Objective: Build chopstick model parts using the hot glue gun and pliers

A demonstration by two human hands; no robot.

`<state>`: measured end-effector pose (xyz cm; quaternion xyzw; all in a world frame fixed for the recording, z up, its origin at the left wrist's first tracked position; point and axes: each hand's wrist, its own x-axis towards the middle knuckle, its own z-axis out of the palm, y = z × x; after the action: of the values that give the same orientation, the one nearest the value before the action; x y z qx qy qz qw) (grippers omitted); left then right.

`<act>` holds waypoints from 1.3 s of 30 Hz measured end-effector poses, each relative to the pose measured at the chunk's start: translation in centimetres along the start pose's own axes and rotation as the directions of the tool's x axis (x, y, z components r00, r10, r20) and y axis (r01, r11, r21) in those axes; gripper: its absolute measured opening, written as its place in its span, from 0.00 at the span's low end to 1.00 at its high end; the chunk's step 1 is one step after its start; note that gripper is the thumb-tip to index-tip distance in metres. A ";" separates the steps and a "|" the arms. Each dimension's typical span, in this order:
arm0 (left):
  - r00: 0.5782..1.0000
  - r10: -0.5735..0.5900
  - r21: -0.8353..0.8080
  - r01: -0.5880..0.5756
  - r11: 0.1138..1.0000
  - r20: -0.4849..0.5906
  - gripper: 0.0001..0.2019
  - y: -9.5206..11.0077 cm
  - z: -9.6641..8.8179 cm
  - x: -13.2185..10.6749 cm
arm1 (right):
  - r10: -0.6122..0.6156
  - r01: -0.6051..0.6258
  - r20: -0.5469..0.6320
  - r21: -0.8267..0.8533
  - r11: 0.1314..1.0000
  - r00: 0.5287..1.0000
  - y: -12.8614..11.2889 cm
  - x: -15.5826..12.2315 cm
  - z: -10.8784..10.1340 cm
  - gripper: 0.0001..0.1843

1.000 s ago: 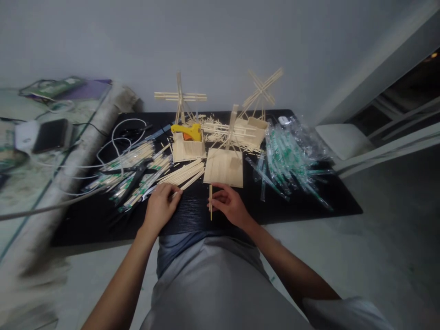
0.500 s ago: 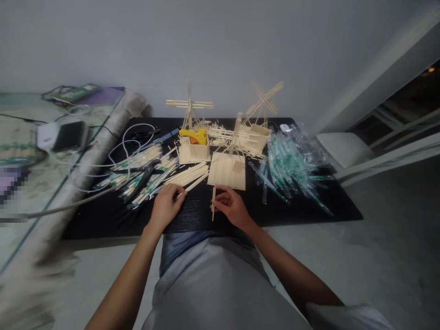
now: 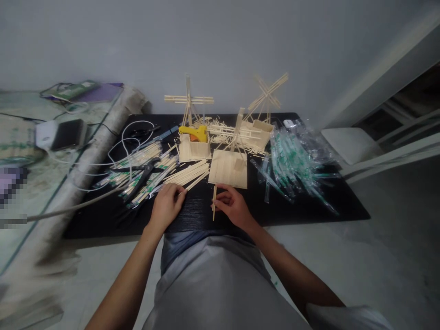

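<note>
My right hand [image 3: 234, 207] pinches thin wooden chopsticks [image 3: 214, 204] close to upright in the view, just below a square wooden base [image 3: 227, 168]. My left hand [image 3: 167, 202] rests on the black table, its fingers bent and closed on the near end of a chopstick [image 3: 197, 182]. More loose chopsticks [image 3: 185, 173] fan out beyond that hand. A windmill-like stick frame with a small block rises from the square base. Behind it, a yellow glue gun [image 3: 194, 134] lies in a wooden box [image 3: 194, 150] beneath a stick cross [image 3: 188, 99].
Wrapped chopsticks [image 3: 147, 181] and black-handled pliers [image 3: 142, 178] lie at the left, with a white cable [image 3: 110, 156] looping over them. Empty plastic wrappers [image 3: 292, 160] heap at the right. Another stick windmill [image 3: 267, 94] stands at the back, near stick scraps [image 3: 223, 133].
The view has shifted slightly, so the table and the models appear a little higher and wider. Both hands keep nearly the same pose, and the chopsticks stay in the right hand.
</note>
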<state>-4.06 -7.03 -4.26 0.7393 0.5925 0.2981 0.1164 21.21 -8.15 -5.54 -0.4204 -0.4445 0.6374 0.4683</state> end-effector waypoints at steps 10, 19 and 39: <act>1.000 -0.008 0.045 0.009 0.999 -0.010 0.10 -0.2 0.2 0.0 | 0.006 -0.006 0.001 0.014 1.000 1.000 0.0 -0.1 -0.1 0.31; 0.997 -0.030 0.095 0.036 0.995 -0.072 0.11 -0.7 0.0 -0.1 | 0.036 -0.036 0.012 0.023 0.999 0.999 -0.5 -0.6 0.0 0.27; 0.978 -0.164 -0.449 0.205 0.870 0.130 0.11 5.8 1.8 -1.2 | 0.023 -0.021 0.024 -0.093 0.995 0.999 -1.0 -0.6 0.2 0.10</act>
<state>1.54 -9.37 -2.99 0.6430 0.5671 0.3847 0.3420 21.40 -8.55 -4.45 -0.4387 -0.4749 0.6262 0.4358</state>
